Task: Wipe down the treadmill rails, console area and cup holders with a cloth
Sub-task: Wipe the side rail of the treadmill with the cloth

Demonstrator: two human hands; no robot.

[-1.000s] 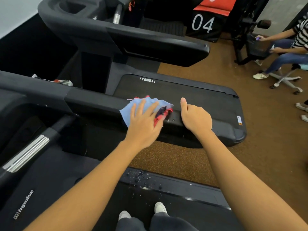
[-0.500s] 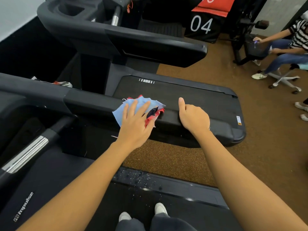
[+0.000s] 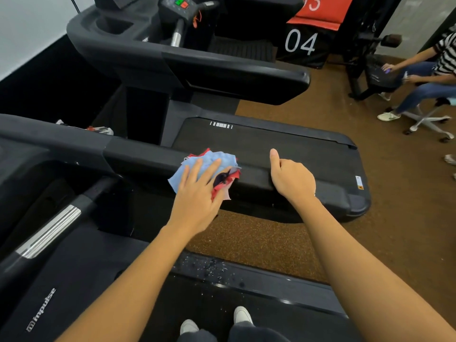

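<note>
A light blue cloth (image 3: 217, 160) with red and dark patches lies on the black right side rail (image 3: 254, 177) of my treadmill. My left hand (image 3: 197, 197) presses flat on the cloth, fingers spread and straight. My right hand (image 3: 292, 180) rests on the same rail to the right of the cloth, fingers curled over its far edge and thumb pointing up. The console area of my treadmill (image 3: 29, 169) is at the left, mostly dark, with a silver-banded handlebar (image 3: 49, 233) below it.
A second treadmill stands beyond, with its rail (image 3: 237, 77), belt (image 3: 271, 144), cup holder (image 3: 111, 25) and console buttons (image 3: 181, 2). Brown floor (image 3: 246, 238) lies between the machines. Water drops (image 3: 209, 267) dot my deck edge. A seated person (image 3: 434, 75) is at the far right.
My left hand slid the cloth a little to the left along the rail. My right hand stayed in place on the rail. The view tilted up slightly.
</note>
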